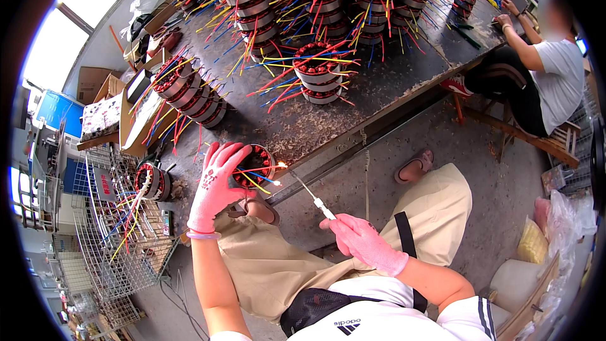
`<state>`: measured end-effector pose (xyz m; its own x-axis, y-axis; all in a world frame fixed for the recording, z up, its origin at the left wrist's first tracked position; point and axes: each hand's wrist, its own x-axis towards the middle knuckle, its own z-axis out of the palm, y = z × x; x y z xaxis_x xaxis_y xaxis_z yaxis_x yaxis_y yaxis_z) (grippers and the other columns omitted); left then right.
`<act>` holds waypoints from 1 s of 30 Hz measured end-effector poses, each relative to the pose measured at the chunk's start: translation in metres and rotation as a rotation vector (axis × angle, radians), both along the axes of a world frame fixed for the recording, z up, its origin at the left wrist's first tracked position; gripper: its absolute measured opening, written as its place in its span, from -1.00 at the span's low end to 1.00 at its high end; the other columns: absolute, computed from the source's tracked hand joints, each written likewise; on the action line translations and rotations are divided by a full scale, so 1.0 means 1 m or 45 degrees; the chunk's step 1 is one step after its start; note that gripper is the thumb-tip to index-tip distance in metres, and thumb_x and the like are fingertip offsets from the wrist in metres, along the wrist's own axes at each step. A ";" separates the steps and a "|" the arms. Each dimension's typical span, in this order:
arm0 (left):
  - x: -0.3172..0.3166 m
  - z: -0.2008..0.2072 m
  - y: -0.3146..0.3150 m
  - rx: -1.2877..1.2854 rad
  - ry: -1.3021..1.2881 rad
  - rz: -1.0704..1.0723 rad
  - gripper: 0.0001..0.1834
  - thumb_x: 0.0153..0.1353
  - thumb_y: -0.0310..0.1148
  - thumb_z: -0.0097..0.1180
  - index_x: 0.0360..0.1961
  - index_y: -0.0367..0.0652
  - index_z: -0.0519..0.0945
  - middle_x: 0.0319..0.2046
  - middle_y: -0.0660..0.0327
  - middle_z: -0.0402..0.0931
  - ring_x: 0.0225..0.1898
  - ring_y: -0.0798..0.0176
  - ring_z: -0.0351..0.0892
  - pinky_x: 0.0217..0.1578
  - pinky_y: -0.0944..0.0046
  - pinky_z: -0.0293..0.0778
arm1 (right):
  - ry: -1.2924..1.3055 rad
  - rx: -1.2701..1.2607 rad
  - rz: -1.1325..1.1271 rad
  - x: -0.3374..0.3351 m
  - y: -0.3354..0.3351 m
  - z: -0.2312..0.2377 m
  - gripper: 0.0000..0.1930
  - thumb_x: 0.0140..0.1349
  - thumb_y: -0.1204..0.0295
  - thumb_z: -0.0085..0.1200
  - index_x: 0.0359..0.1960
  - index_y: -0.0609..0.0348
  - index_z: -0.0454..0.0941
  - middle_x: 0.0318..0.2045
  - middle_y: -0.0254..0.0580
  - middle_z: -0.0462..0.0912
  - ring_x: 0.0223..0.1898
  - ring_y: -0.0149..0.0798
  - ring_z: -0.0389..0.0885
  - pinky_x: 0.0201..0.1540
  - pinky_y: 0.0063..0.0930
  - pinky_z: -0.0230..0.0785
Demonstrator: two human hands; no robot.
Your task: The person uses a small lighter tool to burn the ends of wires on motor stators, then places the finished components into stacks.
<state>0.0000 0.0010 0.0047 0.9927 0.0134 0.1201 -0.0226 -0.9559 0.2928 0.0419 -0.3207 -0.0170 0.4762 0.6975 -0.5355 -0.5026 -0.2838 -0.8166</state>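
Note:
My left hand point(216, 180), in a pink glove, grips a round motor stator point(252, 165) with copper windings and red, blue and yellow wires, held against the edge of the dark workbench point(328, 120). My right hand point(361, 239), also in a pink glove, holds a long thin lighter wand point(310, 194). A small flame point(280, 165) burns at the wand's tip, right at the stator's wire ends. My knees in tan trousers are below both hands.
Several stacks of wired stators point(319, 76) crowd the bench; a row of them point(192, 91) lies on its side at left. A wire basket point(123, 240) stands at lower left. Another person point(543, 69) sits working at the bench's far right end.

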 end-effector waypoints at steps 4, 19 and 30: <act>0.000 0.002 -0.001 -0.004 -0.007 0.000 -0.01 -0.39 -0.25 0.51 0.25 -0.03 0.47 0.21 0.09 0.42 0.32 -0.02 0.28 0.44 -0.12 -0.01 | 0.030 0.011 -0.026 -0.001 -0.001 -0.001 -0.69 0.47 0.27 -0.15 -0.06 0.21 0.58 -0.68 -0.41 0.35 -0.64 -0.54 0.28 -0.57 -0.56 0.12; 0.001 0.004 -0.002 -0.010 -0.010 -0.002 -0.01 -0.42 -0.25 0.51 0.24 -0.04 0.48 0.18 0.09 0.43 0.29 -0.03 0.30 0.44 -0.13 -0.01 | 0.024 -0.001 -0.007 0.000 0.001 0.003 -0.68 0.48 0.27 -0.18 0.00 0.20 0.56 -0.69 -0.44 0.33 -0.68 -0.56 0.20 -0.61 -0.59 0.05; 0.001 0.002 -0.001 -0.008 -0.015 -0.004 -0.01 -0.42 -0.26 0.51 0.23 -0.05 0.48 0.17 0.10 0.43 0.29 -0.02 0.30 0.44 -0.12 -0.01 | -0.017 0.018 -0.001 0.000 0.001 0.000 -0.67 0.49 0.26 -0.18 0.01 0.20 0.57 -0.71 -0.45 0.34 -0.69 -0.57 0.19 -0.61 -0.60 0.04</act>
<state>0.0009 0.0001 0.0071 0.9912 0.0112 0.1317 -0.0289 -0.9540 0.2986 0.0417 -0.3199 -0.0174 0.4836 0.7046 -0.5193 -0.4920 -0.2719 -0.8271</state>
